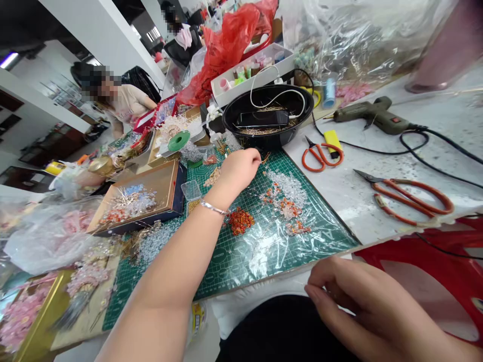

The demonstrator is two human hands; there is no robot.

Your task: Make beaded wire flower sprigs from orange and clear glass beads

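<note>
So the left hand (241,168) is hovering mid-frame, just by the black bowl (279,138) and some thin gold-toned pins (266,158). Its fingers are curling inward; can't tell if they're grasping anything. The right hand (350,296) is hanging lower right, thumb and index close together, same uncertainty. IMO tiny stuff is calling for a light fingertip pinch, wrist clear of loose piles. Orange beads (241,221) are sitting in a glossy, grainy heap at centre, glassy clear beads (290,188) are spreading up-right, and crinkly film (271,251) is shining on the gridded green mat (222,256).
</note>
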